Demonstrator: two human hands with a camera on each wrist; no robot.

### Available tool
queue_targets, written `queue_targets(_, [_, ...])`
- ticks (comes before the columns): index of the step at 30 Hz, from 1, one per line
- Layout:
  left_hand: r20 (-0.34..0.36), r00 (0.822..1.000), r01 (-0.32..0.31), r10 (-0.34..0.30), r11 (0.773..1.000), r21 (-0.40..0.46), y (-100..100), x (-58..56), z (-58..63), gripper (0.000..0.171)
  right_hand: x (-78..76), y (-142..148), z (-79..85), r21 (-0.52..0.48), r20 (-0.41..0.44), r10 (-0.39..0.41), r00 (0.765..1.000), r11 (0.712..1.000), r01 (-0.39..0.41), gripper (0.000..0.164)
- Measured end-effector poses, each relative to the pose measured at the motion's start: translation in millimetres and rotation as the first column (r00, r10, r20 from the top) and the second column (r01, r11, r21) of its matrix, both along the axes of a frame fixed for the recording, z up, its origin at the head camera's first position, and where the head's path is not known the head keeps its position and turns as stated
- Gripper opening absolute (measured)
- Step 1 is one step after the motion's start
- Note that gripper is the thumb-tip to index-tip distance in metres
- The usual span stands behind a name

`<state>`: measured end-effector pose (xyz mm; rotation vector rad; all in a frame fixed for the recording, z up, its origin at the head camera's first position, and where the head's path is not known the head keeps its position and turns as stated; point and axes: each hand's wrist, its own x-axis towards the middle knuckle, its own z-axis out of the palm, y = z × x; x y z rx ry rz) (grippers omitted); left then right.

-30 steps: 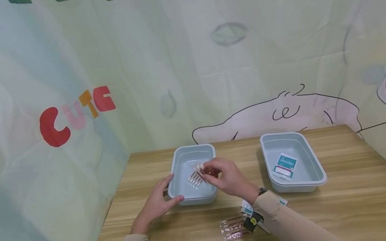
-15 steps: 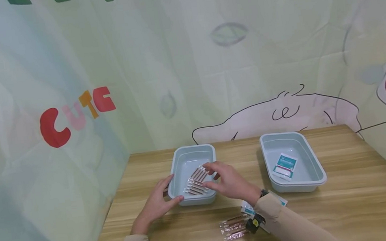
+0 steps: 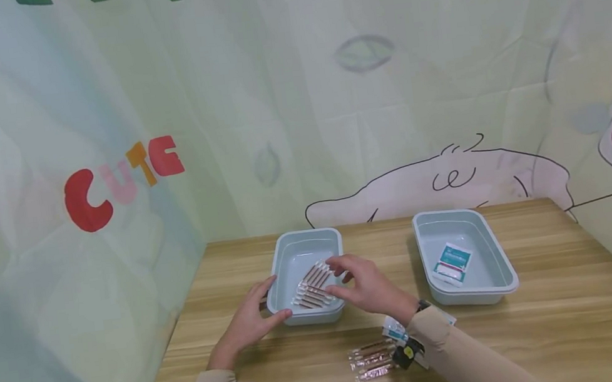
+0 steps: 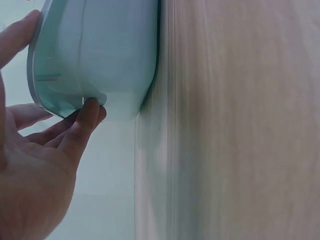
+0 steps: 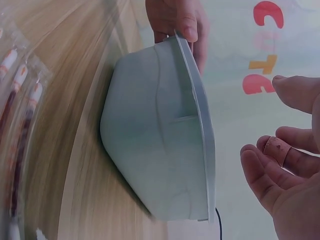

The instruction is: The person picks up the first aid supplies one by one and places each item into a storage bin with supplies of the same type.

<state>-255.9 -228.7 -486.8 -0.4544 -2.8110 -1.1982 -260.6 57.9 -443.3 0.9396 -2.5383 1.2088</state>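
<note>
My left hand (image 3: 247, 317) grips the near left corner of a light blue plastic bin (image 3: 313, 318); the left wrist view shows its fingers at the bin's rim (image 4: 32, 75). Inside the bin lie several brown cotton swabs (image 3: 311, 288) in clear wrappers, fanned on its floor. Over the bin's right side hovers my right hand (image 3: 370, 287), fingers loosely bent and thumb apart from them, holding nothing. One finger of it wears a pinkish band (image 5: 276, 150) in the right wrist view.
More wrapped swabs (image 3: 372, 361) lie on the wooden table in front, beside teal-and-white packets (image 3: 394, 329) partly hidden by my right wrist. A second blue bin (image 3: 497, 257) at the right holds a teal-and-white packet (image 3: 453, 262). A printed curtain (image 3: 251, 109) hangs behind.
My right hand has let go of the swabs it pinched a second ago, which now lie in the left bin. It has spread its fingers and shifted slightly right. My left hand stays put.
</note>
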Motion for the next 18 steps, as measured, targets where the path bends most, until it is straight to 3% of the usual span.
queue_targets(18, [-0.02,1.0,0.018,-0.018,1.0,0.001,-3,-4.3,-3.6,0.083,2.0,12,-6.8,0.037,0.022,-0.017,1.0,0.999,0.016,0.047])
